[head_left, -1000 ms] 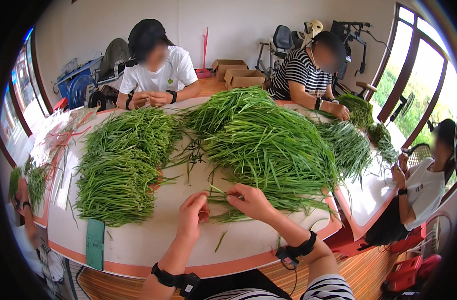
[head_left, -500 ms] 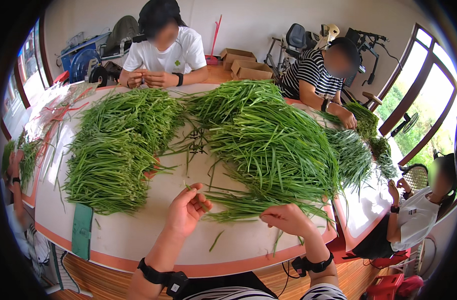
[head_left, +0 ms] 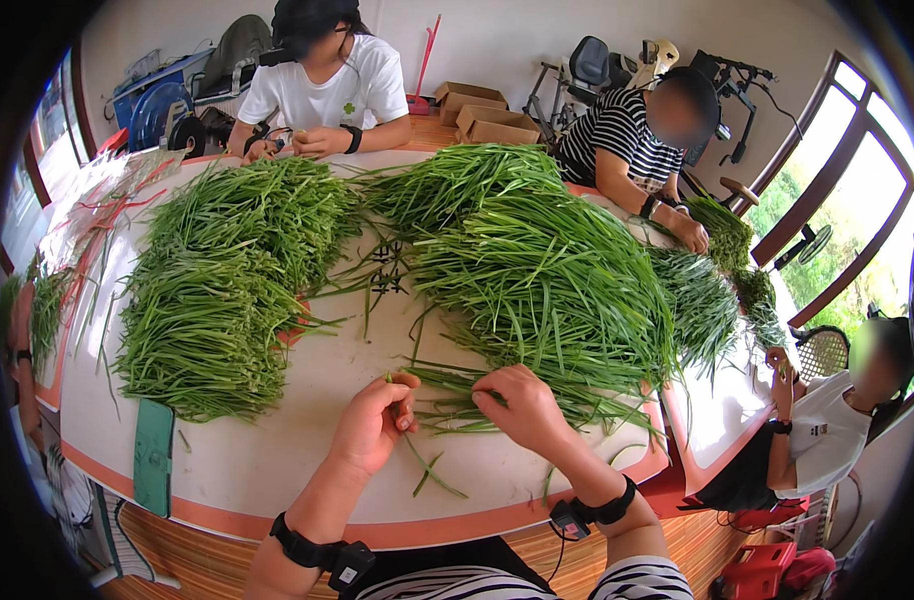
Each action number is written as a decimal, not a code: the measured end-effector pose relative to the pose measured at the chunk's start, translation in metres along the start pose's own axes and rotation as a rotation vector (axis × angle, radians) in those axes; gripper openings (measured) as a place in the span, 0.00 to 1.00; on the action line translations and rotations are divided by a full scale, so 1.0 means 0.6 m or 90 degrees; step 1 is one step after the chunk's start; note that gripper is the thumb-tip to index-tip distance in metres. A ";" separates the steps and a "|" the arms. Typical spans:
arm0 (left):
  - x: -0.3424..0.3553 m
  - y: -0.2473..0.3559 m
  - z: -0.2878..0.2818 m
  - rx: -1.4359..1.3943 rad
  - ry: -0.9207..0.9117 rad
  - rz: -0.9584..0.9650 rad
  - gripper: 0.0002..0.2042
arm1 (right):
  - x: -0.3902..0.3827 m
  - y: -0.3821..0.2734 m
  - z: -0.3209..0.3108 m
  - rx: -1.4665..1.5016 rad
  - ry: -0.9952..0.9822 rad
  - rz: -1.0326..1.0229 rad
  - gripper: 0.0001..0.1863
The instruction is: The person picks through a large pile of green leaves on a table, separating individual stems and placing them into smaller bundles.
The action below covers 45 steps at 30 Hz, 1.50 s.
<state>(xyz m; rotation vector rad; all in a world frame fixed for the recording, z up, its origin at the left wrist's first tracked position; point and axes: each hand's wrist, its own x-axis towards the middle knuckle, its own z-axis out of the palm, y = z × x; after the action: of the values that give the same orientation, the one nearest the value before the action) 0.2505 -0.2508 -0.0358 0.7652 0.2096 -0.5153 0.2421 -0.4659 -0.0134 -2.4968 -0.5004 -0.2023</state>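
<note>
My left hand (head_left: pixel 377 422) is closed on a thin green chive stalk, its tip poking out above the thumb. Just to the right, my right hand (head_left: pixel 525 408) hovers by the near edge of the big pile of chives (head_left: pixel 547 270). Its fingers are curled with the thumb pressed in; whatever they may hold is hidden. Below and between my hands, a few loose chive pieces (head_left: pixel 429 472) lie on the white tabletop (head_left: pixel 317 460). Another chive pile (head_left: pixel 217 290) spreads over the left side of the table, its stalks lying mostly sideways.
A green phone-like case (head_left: pixel 155 458) rests at the table's near left edge. Across the table, one person (head_left: pixel 327 95) works with both hands; another (head_left: pixel 617 140) handles bundles at the far right. A third person (head_left: pixel 832 425) sits right. Cardboard boxes (head_left: pixel 497 125) stand behind.
My right hand has moved left and up, closer to my left hand and the pile's edge. More loose chive strands now show below my left hand. The view has shifted slightly.
</note>
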 end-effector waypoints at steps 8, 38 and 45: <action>-0.009 -0.014 0.017 0.142 -0.022 0.005 0.15 | 0.007 -0.031 0.021 0.254 0.014 0.053 0.10; -0.008 0.017 -0.001 -0.128 -0.087 0.016 0.09 | -0.083 0.018 -0.089 0.109 -0.096 0.180 0.09; -0.011 0.005 0.013 0.000 -0.131 -0.075 0.10 | -0.052 -0.010 0.014 -0.073 -0.010 -0.043 0.06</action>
<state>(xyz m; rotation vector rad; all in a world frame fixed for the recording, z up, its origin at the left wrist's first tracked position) 0.2464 -0.2520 -0.0256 0.6969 0.0634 -0.7018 0.2112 -0.4660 -0.0251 -2.5968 -0.5962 -0.2446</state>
